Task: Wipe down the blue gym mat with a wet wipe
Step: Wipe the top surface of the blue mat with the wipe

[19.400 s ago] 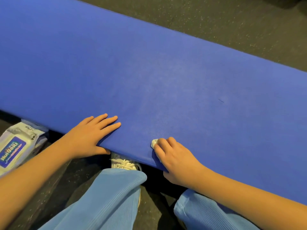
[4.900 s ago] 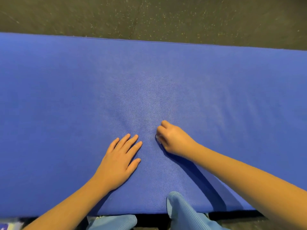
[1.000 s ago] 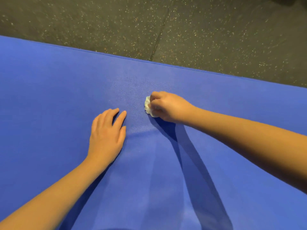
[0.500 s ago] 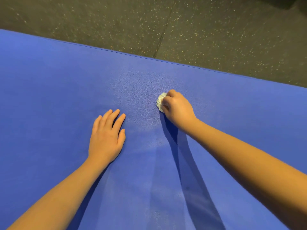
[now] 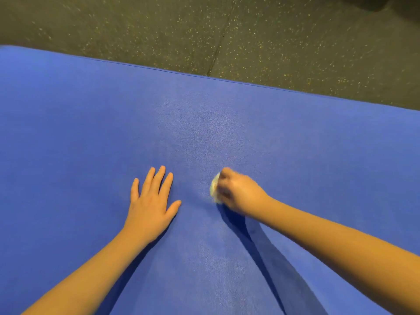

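The mat (image 5: 68,137) fills the frame from left to right, and dark speckled floor (image 5: 136,26) is seen beyond its far edge along the top. The left grip (image 5: 151,202) is laid flat on the mat a little left of centre, fully open, with fingers (image 5: 160,178) straight and slightly spread; nothing is held by it. It is judged to be placed there as a prop for the leaning body and to keep the mat from sliding under the strokes.

The right grip (image 5: 239,193) is set just right of centre, near the left one but apart from it, and is closed tightly round a balled-up wipe (image 5: 214,189). Only a pale edge of the wipe is shown at the left of the knuckles, pressed onto the mat; the rest is hidden in the fist. The wipe is probably bunched so that pressure can be put through a small pad. This grip is blurred, so a stroke is judged to be in progress, though its direction cannot be told.

A paler, faintly shiny patch is seen above and below the grips. It may be dampness, but that cannot be confirmed.
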Motion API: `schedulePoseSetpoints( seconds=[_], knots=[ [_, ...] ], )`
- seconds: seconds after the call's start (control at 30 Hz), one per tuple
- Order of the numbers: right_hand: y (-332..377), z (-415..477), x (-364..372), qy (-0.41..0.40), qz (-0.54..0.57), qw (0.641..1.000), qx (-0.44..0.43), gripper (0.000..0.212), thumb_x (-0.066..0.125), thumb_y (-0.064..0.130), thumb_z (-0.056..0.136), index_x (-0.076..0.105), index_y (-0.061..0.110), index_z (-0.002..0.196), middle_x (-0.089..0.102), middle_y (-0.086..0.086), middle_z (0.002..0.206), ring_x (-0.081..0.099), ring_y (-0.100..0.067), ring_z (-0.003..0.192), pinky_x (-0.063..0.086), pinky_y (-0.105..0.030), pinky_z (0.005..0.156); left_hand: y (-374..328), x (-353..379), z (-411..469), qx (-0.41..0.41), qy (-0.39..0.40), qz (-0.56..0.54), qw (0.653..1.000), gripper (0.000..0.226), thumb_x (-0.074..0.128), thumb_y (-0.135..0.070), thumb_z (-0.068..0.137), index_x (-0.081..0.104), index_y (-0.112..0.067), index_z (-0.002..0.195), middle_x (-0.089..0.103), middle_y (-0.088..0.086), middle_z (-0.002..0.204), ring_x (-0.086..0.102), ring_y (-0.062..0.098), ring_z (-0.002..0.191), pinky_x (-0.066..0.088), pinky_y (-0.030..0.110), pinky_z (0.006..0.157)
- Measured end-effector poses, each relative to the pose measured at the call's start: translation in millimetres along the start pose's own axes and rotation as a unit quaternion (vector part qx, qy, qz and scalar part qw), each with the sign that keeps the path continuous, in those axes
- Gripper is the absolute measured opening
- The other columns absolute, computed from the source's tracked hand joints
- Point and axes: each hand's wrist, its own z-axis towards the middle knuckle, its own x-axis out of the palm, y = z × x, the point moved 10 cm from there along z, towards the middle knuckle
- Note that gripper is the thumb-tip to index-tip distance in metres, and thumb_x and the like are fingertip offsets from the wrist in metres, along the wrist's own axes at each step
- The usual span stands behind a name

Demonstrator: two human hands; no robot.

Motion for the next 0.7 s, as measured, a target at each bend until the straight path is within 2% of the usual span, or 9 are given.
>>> schedulePoseSetpoints(
  seconds=[0.07,0.1,0.17,0.27,0.33,0.4,0.47,0.6,0.7],
  knots=[
    [20.7,-19.0,20.0,0.085,0.007,0.994,-0.065,0.010,0.058,0.015,0.085,0.062,0.013,0.076,0.052,-0.008,0.093,0.056,-0.030,0.072,0.046,-0.035,0.054,-0.1,7.6,-18.1,0.019,0.021,0.033,0.999,0.071,0.024,-0.058,0.094,0.045,-0.009,0.142,0.037,0.011,0.151,0.024,0.028,0.141,0.028,0.059,0.108],
    [18.3,-19.9,18.9,0.087,-0.011,0.994,-0.068,0.010,0.059,0.016,0.085,0.062,0.013,0.075,0.052,-0.007,0.092,0.056,-0.028,0.073,0.045,-0.034,0.053,1.5,9.6,-22.4,0.020,0.031,0.040,0.998,0.073,0.017,-0.060,0.096,0.045,-0.011,0.142,0.037,0.010,0.151,0.024,0.028,0.141,0.027,0.057,0.108],
    [-2.3,-12.1,2.3,0.012,-0.037,0.999,-0.009,0.012,0.064,0.014,0.083,0.062,0.012,0.071,0.050,-0.006,0.085,0.054,-0.027,0.070,0.041,-0.031,0.049,4.5,8.5,-23.0,0.011,0.044,0.045,0.998,0.078,0.007,-0.062,0.097,0.046,-0.011,0.142,0.039,0.010,0.150,0.025,0.027,0.140,0.030,0.056,0.107],
    [-18.1,-17.3,-15.3,-0.123,-0.015,0.987,0.099,0.015,0.066,0.001,0.078,0.059,0.006,0.066,0.046,-0.005,0.080,0.049,-0.027,0.061,0.033,-0.028,0.043,3.4,7.9,-20.1,0.007,0.060,0.049,0.997,0.078,0.009,-0.061,0.097,0.050,-0.010,0.139,0.043,0.011,0.147,0.030,0.029,0.138,0.039,0.059,0.101],
    [8.8,-30.5,6.3,-0.090,0.018,0.994,0.056,0.014,0.066,0.000,0.077,0.059,0.007,0.067,0.047,-0.005,0.082,0.050,-0.026,0.060,0.038,-0.030,0.044,1.4,8.1,-21.0,0.008,0.062,0.046,0.997,0.074,0.020,-0.060,0.094,0.050,-0.010,0.139,0.043,0.011,0.148,0.035,0.031,0.138,0.039,0.060,0.101],
    [38.8,-47.3,28.1,-0.006,0.030,0.999,-0.026,0.011,0.062,0.010,0.083,0.063,0.011,0.072,0.051,-0.005,0.086,0.052,-0.025,0.064,0.042,-0.031,0.048,-0.9,5.6,-23.2,0.001,0.057,0.033,0.998,0.076,0.022,-0.059,0.089,0.046,-0.010,0.142,0.038,0.011,0.151,0.033,0.032,0.140,0.034,0.060,0.105],
    [30.6,-51.4,27.6,0.025,-0.006,0.999,-0.022,0.013,0.060,0.016,0.086,0.065,0.009,0.077,0.052,-0.006,0.089,0.050,-0.025,0.069,0.040,-0.030,0.050,-4.7,5.7,-30.6,-0.004,0.058,0.020,0.998,0.084,0.011,-0.061,0.084,0.034,-0.014,0.149,0.025,0.008,0.158,0.018,0.029,0.147,0.020,0.056,0.113],
    [-5.8,-56.8,1.2,-0.101,-0.028,0.990,0.099,0.023,0.069,-0.001,0.073,0.052,0.007,0.061,0.044,-0.006,0.076,0.037,-0.022,0.063,0.021,-0.023,0.043,-3.4,9.5,-56.3,0.005,0.072,0.001,0.997,0.091,-0.003,-0.065,0.077,0.016,-0.020,0.154,0.006,-0.001,0.162,-0.002,0.020,0.149,0.002,0.045,0.118],
    [32.7,-74.3,32.5,-0.027,0.026,0.997,0.066,0.016,0.061,0.003,0.080,0.059,0.010,0.065,0.052,-0.008,0.087,0.049,-0.026,0.069,0.038,-0.032,0.053,0.9,9.7,-74.8,0.012,0.067,-0.010,0.998,0.087,0.000,-0.064,0.081,0.020,-0.021,0.153,0.010,-0.003,0.161,0.001,0.018,0.149,0.002,0.044,0.118]
  ],
)
